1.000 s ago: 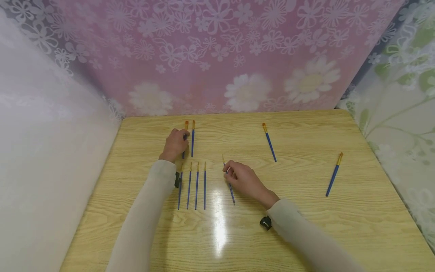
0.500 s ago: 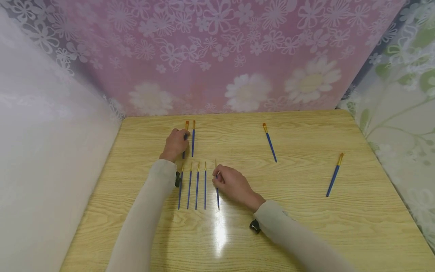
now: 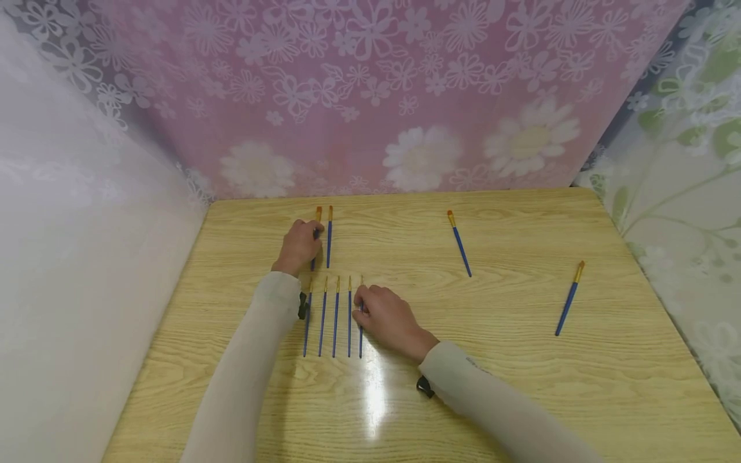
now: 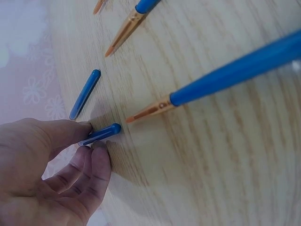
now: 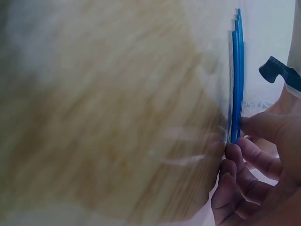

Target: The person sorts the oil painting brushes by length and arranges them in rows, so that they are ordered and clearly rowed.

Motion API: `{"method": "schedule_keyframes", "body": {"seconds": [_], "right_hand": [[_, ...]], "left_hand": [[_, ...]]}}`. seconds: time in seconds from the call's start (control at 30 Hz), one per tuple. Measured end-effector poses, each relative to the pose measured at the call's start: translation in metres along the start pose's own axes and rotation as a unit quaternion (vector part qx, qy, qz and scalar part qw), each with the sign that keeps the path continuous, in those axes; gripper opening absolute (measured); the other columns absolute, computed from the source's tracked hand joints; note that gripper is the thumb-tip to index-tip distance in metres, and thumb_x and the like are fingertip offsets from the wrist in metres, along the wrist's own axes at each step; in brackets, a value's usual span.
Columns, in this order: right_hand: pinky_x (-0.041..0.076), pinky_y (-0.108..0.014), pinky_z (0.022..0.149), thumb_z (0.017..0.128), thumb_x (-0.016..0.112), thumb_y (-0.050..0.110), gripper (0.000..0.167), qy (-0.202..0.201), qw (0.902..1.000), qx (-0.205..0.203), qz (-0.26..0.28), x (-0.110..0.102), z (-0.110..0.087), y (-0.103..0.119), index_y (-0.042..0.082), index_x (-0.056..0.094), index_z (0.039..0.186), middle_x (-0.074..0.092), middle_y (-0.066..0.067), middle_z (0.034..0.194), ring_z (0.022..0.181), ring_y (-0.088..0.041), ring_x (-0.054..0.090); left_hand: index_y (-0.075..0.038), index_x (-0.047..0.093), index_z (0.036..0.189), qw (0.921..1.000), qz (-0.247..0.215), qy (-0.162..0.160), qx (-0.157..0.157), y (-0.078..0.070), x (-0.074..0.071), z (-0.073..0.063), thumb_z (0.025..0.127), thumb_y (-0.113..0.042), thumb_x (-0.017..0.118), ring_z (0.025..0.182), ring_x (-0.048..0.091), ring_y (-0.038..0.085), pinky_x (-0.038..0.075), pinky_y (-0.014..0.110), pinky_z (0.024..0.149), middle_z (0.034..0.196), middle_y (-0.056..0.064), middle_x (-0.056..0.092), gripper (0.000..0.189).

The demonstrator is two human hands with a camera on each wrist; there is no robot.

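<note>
Table (image 3: pixel 405 244): right hand (image 3: pixel 386 318) apparently pinches paintbrush (image 3: pixel 361 342).

A: What is the pale yellow wood-grained tabletop (image 3: pixel 492 386) like?

B: Smooth and glossy, with a white streak of glare on the near side. Real wood or printed laminate, I can't tell.

A: And the slim blue-handled paintbrushes (image 3: pixel 570 299)?

B: Smooth, shiny blue handles (image 4: pixel 235 69), gold-toned metal ferrules (image 4: pixel 164 103) with a polished gleam, and matt orange-brown bristles (image 4: pixel 130 119).

A: The cream long sleeves (image 3: pixel 243 360)?

B: Soft, matt cloth. The small black wrist piece (image 3: pixel 425 387) on the right looks like plastic.

A: The pink flower-patterned sheet (image 3: pixel 359 96) at the far side?

B: Smooth; cloth or plastic, I can't say. The plain white sheet (image 3: pixel 75 225) on the left has a faint sheen.
</note>
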State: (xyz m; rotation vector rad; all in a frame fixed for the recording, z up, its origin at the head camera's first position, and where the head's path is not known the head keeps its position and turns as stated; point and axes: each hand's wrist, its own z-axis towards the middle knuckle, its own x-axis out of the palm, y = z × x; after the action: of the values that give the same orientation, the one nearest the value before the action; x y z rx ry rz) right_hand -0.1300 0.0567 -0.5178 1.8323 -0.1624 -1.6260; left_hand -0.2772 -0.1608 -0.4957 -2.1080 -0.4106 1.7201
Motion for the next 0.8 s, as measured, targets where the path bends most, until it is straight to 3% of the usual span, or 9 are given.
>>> {"method": "schedule_keyframes", "body": {"seconds": [0.17, 0.6, 0.8], "right_hand": [[0.050, -0.031, 0.062, 0.102, 0.074, 0.019, 0.005, 0.002, 0.9996, -0.010, -0.028, 0.0023, 0.0006, -0.0003, 0.015, 0.071, 0.105, 0.062, 0.003, 0.092, 0.082, -0.015, 0.056], [0.053, -0.036, 0.064, 0.101, 0.071, 0.014, 0.004, 0.003, 0.9995, -0.009, -0.031, 0.0002, 0.0002, 0.0030, 0.015, 0.073, 0.104, 0.063, 0.001, 0.094, 0.085, -0.018, 0.058], [0.051, -0.033, 0.063, 0.103, 0.071, 0.019, 0.005, 0.004, 0.9998, -0.005, -0.020, -0.0046, -0.0006, 0.0030, 0.015, 0.072, 0.105, 0.061, 0.002, 0.092, 0.083, -0.016, 0.056]], "left_hand": [[-0.007, 0.059, 0.153, 1.0000, -0.004, 0.001, -0.002, 0.0000, -0.0002, -0.0001, 0.113, -0.012, 0.057, 0.123, 0.062, 0.042, 0.053, 0.057, 0.108, 0.153, 0.026, 0.049, 0.040], [-0.007, 0.061, 0.153, 1.0000, 0.002, -0.001, 0.005, 0.0023, 0.0003, 0.0006, 0.113, -0.011, 0.056, 0.122, 0.062, 0.041, 0.053, 0.056, 0.107, 0.151, 0.025, 0.051, 0.040], [-0.007, 0.061, 0.153, 1.0000, -0.004, -0.003, 0.004, 0.0022, 0.0002, -0.0001, 0.113, -0.011, 0.056, 0.123, 0.062, 0.041, 0.052, 0.057, 0.109, 0.151, 0.025, 0.051, 0.040]]}}
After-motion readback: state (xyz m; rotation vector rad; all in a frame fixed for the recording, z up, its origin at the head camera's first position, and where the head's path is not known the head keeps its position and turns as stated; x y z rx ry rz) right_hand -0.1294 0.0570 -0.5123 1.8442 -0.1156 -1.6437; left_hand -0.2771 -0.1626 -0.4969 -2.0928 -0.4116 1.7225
